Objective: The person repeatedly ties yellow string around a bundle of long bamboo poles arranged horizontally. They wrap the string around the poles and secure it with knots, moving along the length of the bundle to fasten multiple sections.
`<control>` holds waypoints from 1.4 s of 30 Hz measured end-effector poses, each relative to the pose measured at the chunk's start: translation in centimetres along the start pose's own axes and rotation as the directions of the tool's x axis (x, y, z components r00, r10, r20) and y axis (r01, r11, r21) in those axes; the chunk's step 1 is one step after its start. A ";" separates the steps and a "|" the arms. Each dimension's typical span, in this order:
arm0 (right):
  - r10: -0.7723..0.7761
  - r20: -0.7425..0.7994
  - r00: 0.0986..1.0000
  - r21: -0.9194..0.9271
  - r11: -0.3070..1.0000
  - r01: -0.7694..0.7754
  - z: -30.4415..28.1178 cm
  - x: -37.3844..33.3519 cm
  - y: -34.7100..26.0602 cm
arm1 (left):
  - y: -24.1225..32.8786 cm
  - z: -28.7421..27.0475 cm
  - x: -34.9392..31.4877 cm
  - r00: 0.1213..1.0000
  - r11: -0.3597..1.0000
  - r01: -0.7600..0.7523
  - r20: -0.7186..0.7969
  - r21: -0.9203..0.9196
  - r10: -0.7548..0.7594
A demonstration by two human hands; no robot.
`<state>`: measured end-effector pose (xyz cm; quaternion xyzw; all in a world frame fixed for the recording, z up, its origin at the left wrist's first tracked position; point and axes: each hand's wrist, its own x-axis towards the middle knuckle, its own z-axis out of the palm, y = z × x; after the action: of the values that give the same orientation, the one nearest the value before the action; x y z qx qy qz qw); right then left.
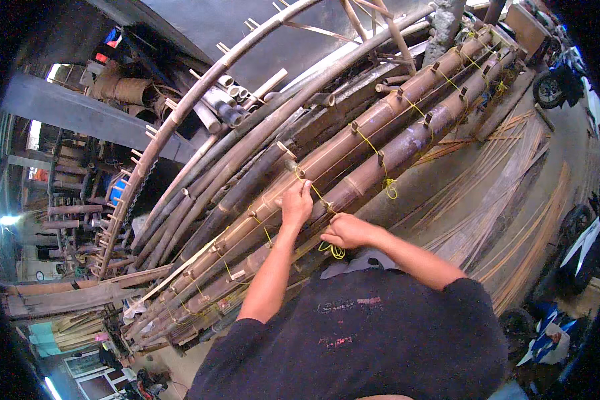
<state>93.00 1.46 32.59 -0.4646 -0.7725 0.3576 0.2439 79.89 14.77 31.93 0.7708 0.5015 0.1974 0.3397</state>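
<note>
Two long brown bamboo poles, a far one [333,155] and a near one [367,177], run side by side across the middle. Short dark pegs [381,158] stick up along both. Thin yellow cord [368,141] zigzags between the pegs and ties the poles together. My left hand [297,203] lies on the far pole, its fingers closed on the cord beside a peg. My right hand [349,231] is at the near pole, closed on the same cord. A loose yellow coil [333,250] hangs below it. The right fingertips are partly hidden.
Beyond the poles lie stacked dark bamboo lengths [247,157] and a large curved pole with short rungs [180,110]. Thin bamboo strips [513,207] cover the floor at right. Motorbikes [552,90] stand along the right edge. Another yellow coil [390,189] hangs from the near pole.
</note>
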 end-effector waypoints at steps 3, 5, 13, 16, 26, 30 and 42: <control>0.022 -0.188 0.982 0.115 0.993 0.000 3.7 0.4 1.3 | 1.5 -0.7 2.3 0.974 0.965 -0.219 -0.088 -0.148 0.208; 0.022 -0.236 0.971 0.073 0.997 -0.004 4.4 0.0 0.7 | 4.7 -2.6 5.8 0.986 0.915 -0.147 -0.132 -0.375 0.105; 0.118 -0.170 0.978 -0.324 0.931 -0.169 5.1 0.8 -3.3 | -4.4 -1.1 13.3 0.993 0.938 -0.113 -0.003 0.327 0.120; 0.181 0.124 0.976 0.159 0.967 -0.200 6.8 2.7 -7.9 | -3.4 -6.1 8.4 0.991 0.979 -0.128 -0.014 0.158 0.132; 0.793 -0.555 0.250 0.656 0.233 0.718 15.9 12.8 -11.2 | -8.9 -13.0 -9.0 0.983 0.903 0.042 0.144 0.428 -0.114; -0.135 -0.441 0.888 0.560 0.732 0.389 8.7 18.2 -24.7 | -12.6 -11.8 -9.3 0.993 0.960 -0.089 -0.058 0.265 0.108; 0.035 -0.665 0.746 0.062 0.998 0.008 11.4 13.3 -11.9 | -13.6 -11.4 -7.6 0.990 0.919 -0.140 0.048 0.369 0.132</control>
<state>72.46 5.86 35.28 -0.5594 -0.6202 0.1936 0.5147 60.67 15.22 30.26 0.8562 0.4713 0.1137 0.1786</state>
